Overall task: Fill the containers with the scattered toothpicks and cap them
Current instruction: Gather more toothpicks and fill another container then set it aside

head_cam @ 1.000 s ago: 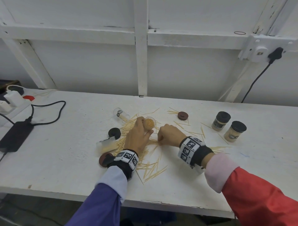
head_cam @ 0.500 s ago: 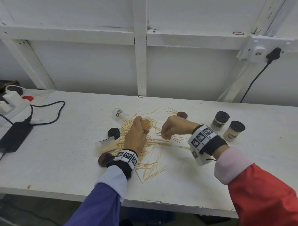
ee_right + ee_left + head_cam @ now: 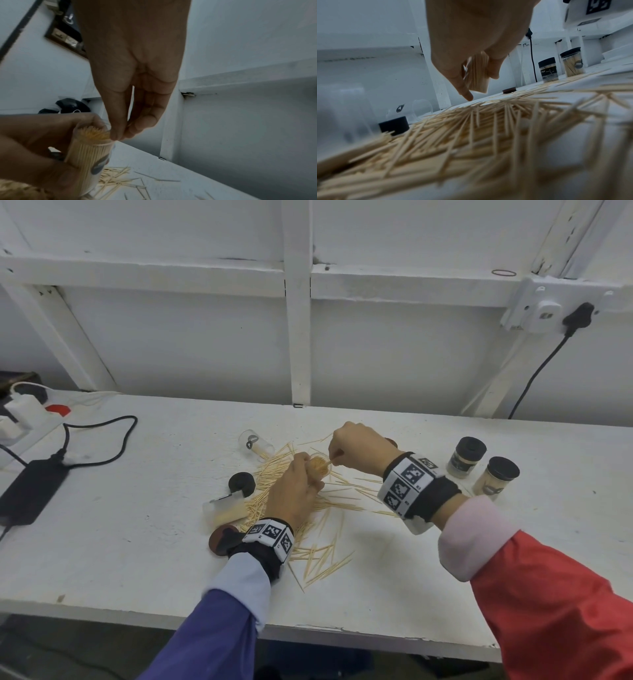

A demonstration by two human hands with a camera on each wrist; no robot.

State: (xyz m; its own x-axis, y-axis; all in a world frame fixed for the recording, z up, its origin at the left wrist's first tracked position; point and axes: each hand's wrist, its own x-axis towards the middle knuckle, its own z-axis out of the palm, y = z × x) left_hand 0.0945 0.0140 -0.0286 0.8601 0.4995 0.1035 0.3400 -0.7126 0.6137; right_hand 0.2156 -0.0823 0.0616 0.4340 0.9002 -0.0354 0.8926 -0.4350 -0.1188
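The clear toothpick container (image 3: 320, 468), packed nearly full, is held tilted above the toothpick pile (image 3: 301, 508) at the middle of the white table (image 3: 137, 542). The left hand (image 3: 294, 494) wraps its fingers (image 3: 462, 83) round its wall. Only the right wrist view shows the rim close up: the right hand (image 3: 359, 451) pinches a few toothpicks (image 3: 127, 125) between thumb and fingertips (image 3: 116, 135), right at the container's open mouth. The left wrist view alone shows the container's base lifted clear of the table, with the pile spread below it. The head view takes in the surroundings: two black-capped full jars (image 3: 467, 457) standing to the right, an empty container (image 3: 255, 441) lying on its side behind the pile, a loose black cap (image 3: 241, 483) to the left.
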